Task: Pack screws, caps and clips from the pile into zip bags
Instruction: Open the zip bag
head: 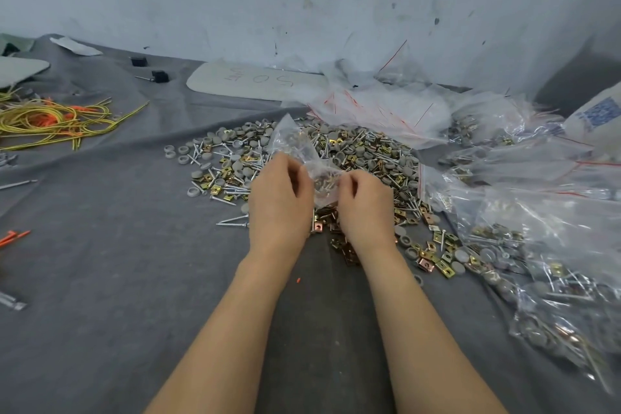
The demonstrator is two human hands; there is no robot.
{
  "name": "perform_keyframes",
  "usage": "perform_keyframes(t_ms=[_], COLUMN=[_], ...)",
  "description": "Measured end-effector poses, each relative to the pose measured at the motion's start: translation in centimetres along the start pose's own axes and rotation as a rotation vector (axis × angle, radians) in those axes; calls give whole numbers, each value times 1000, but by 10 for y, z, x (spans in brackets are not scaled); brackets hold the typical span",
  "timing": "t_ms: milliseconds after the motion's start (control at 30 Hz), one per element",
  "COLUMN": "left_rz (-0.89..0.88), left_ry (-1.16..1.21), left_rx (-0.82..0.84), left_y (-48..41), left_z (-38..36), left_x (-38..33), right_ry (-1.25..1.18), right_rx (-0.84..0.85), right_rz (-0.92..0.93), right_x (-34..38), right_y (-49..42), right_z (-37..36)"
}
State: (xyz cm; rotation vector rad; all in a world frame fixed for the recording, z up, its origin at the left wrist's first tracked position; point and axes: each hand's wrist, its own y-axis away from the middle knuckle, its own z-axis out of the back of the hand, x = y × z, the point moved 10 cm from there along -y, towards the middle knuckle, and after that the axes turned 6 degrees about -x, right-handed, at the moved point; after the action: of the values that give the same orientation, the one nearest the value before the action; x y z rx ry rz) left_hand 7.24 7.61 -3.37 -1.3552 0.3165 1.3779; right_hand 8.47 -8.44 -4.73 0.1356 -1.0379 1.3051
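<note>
Grey cloth over the tabletop [134, 245], scuffed white wall behind. My left fingers [291, 172] and right fingers [349, 183] are both pinching a small clear plastic zip bag [295, 141], held between them just above the pile of silver screws, grey round caps and brass clips [369, 151]. The film's thin, floppy and slick, and it looks like a few bits are already sagging inside. I'd grip the stiffer zip edge, since screw tips could poke through.
</note>
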Motion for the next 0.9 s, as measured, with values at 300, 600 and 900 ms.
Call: perform_keyframes(t_ms=[300, 600, 900], left_rz=[-368, -267, -180], left_ry=[-123, -546, -499], left_rx=[277, 712, 701], left_y=[7, 29, 29], left_z=[10, -33, -32], left_x=[-78, -30, 4], right_ry=[-633, -642, -195], right_rx=[304, 702, 621], right_rz=[-261, -276, -214], right_x=[-5, 10, -4], right_y=[-7, 27, 24], right_z=[6, -30, -36])
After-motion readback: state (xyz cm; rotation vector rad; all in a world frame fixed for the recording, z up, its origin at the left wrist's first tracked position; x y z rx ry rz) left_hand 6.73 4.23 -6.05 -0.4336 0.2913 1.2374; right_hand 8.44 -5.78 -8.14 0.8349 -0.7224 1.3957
